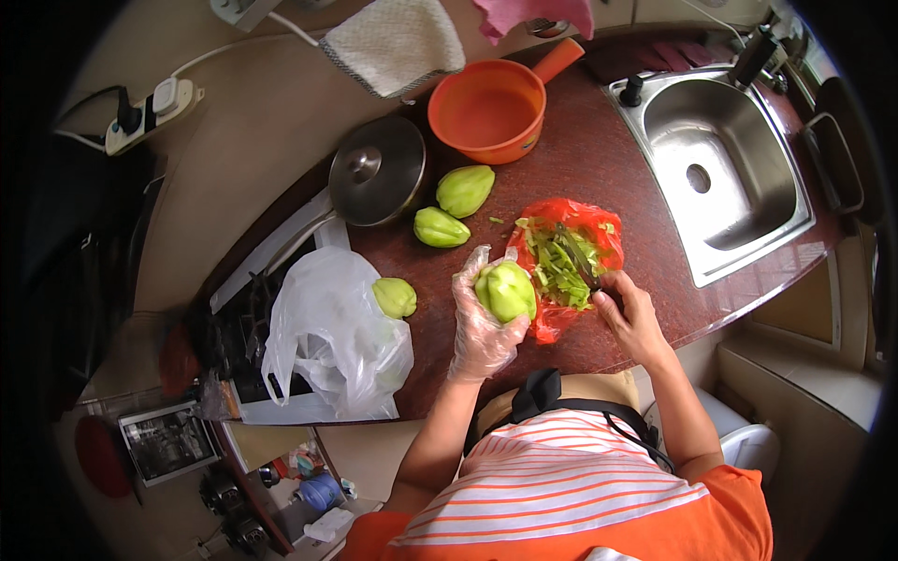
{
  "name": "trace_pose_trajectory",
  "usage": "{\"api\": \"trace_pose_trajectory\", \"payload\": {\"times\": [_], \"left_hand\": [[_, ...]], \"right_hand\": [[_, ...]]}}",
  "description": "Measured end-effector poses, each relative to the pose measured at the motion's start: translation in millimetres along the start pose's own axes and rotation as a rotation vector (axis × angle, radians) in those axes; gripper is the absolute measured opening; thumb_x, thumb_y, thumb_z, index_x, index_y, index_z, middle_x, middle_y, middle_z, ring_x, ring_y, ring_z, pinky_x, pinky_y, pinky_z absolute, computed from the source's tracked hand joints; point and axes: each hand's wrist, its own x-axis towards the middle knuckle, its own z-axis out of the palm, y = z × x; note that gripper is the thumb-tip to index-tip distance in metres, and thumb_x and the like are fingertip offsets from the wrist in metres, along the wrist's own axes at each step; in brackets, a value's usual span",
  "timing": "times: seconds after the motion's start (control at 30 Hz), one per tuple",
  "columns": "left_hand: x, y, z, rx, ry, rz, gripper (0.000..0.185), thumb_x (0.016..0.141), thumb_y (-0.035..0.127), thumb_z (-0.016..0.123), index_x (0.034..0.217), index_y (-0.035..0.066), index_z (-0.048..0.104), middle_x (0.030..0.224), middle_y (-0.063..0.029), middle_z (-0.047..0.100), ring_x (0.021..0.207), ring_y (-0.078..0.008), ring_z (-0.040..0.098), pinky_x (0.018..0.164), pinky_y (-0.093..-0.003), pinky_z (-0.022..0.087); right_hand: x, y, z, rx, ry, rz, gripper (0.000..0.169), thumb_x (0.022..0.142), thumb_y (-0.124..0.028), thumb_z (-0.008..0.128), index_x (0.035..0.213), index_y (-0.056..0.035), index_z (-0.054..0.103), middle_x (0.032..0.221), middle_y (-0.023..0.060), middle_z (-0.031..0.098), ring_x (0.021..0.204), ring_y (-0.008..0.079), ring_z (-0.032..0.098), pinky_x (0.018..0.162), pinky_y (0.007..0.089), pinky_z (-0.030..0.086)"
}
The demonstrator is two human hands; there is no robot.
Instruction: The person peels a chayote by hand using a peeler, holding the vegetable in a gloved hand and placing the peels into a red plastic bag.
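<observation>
My left hand (480, 336), in a clear plastic glove, grips a pale green chayote (506, 291) above the counter's front part. My bare right hand (631, 315) has its fingers closed on the handle of a dark-bladed knife (577, 256). The blade lies over green peelings (558, 270), heaped on a spread red plastic bag (605, 223). Two more chayotes, one farther back (466, 191) and one nearer (440, 228), rest beyond my left hand. Another chayote (395, 297) pokes out beside a white plastic bag (330, 315), whose contents are mostly hidden.
A lidded pan (379, 172) stands at the back left by the gas stove (245, 322), partly under the white bag. An orange dipper (487, 105) sits behind the chayotes. The steel sink (729, 161) is at the right. A grey-white cloth (394, 45) hangs at the wall.
</observation>
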Motion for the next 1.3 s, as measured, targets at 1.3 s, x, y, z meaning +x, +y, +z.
{"api": "trace_pose_trajectory", "payload": {"times": [1.3], "left_hand": [[1, 6, 5, 0.065, -0.045, -0.082, 0.081, 0.069, 0.019, 0.070, 0.131, 0.001, 0.023, 0.123, -0.0129, 0.040, 0.112, -0.0195, 0.043, 0.096, -0.0346, 0.036]], "right_hand": [[-10, -23, 26, 0.567, -0.269, 0.053, 0.021, 0.095, -0.020, 0.043, 0.104, -0.0018, 0.046, 0.073, 0.0020, 0.056, 0.058, 0.0062, 0.051, 0.049, 0.0206, 0.044]]}}
